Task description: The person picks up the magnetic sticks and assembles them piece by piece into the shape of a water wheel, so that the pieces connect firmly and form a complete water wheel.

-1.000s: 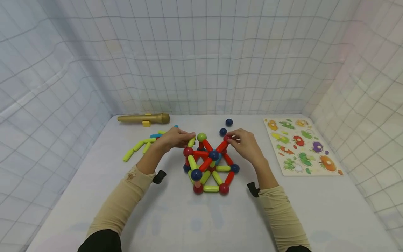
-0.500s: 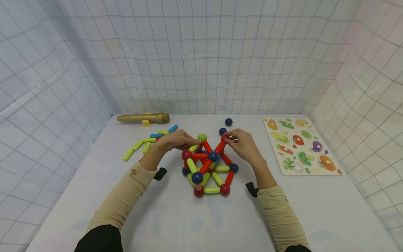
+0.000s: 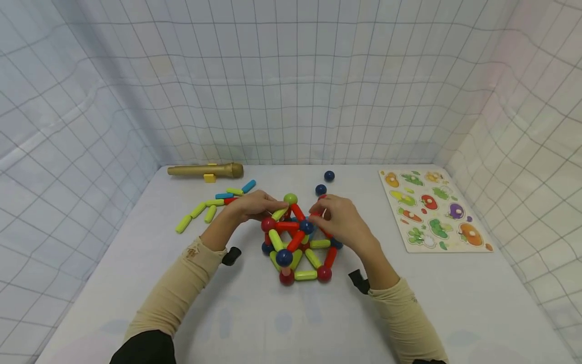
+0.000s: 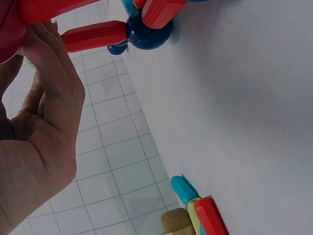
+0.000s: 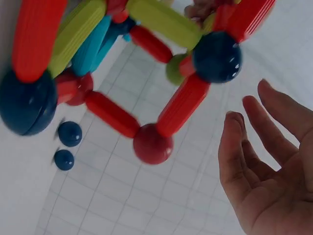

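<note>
Right hand (image 3: 341, 220) moved off red ball (image 5: 153, 143), fingers loose and free; left hand (image 3: 256, 205) pinches yellow-green rod (image 3: 279, 215).

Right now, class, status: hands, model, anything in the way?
Left hand pinching green rod. Right hand holding nothing. Ball-and-rod model standing. Two loose blue balls beyond, apparently not blocking.
</note>
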`<state>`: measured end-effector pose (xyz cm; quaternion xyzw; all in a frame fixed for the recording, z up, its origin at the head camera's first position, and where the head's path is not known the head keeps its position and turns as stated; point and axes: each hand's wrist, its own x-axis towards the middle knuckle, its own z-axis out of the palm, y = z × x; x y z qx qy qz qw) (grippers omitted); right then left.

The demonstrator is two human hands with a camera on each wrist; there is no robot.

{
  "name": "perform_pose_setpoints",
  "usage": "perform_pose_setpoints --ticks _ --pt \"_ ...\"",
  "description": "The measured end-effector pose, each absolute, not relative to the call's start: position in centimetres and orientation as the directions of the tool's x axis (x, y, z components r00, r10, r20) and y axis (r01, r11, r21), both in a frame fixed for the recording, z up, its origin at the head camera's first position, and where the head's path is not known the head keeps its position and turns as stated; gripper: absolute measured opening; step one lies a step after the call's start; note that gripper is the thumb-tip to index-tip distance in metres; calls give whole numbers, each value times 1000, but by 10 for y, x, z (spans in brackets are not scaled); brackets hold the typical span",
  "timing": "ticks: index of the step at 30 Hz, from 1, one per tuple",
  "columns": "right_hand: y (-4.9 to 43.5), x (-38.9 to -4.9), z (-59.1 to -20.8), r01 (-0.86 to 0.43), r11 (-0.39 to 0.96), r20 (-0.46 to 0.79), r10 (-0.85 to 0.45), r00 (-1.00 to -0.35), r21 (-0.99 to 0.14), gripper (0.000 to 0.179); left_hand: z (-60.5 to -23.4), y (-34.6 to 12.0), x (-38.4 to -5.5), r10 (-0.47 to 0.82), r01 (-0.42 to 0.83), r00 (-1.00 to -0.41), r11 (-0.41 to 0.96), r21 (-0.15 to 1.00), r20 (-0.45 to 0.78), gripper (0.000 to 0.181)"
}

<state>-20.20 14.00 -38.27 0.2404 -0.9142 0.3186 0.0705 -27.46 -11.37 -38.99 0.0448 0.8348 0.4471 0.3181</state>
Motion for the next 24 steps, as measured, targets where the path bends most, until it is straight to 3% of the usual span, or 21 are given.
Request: perform_pose_setpoints --ticks 3,8,17,24 --pt "130 -192 -380 -484 689 210 -447 -869 -539 25 -391 -115 -274 360 -212 -794 592 778 -490 48" --pt "121 -190 -382 -425 726 153 -412 -898 -541 22 -394 -117 -272 360 -246 -789 559 792 -498 50" --pt "121 -197 -389 -408 715 202 -360 -911 -568 22 -396 -127 -253 292 -297 -808 550 781 -512 54" --pt "123 -205 -394 -415 690 232 -347 -909 -594 22 -396 -132 -234 329 -270 -808 530 804 -489 48"
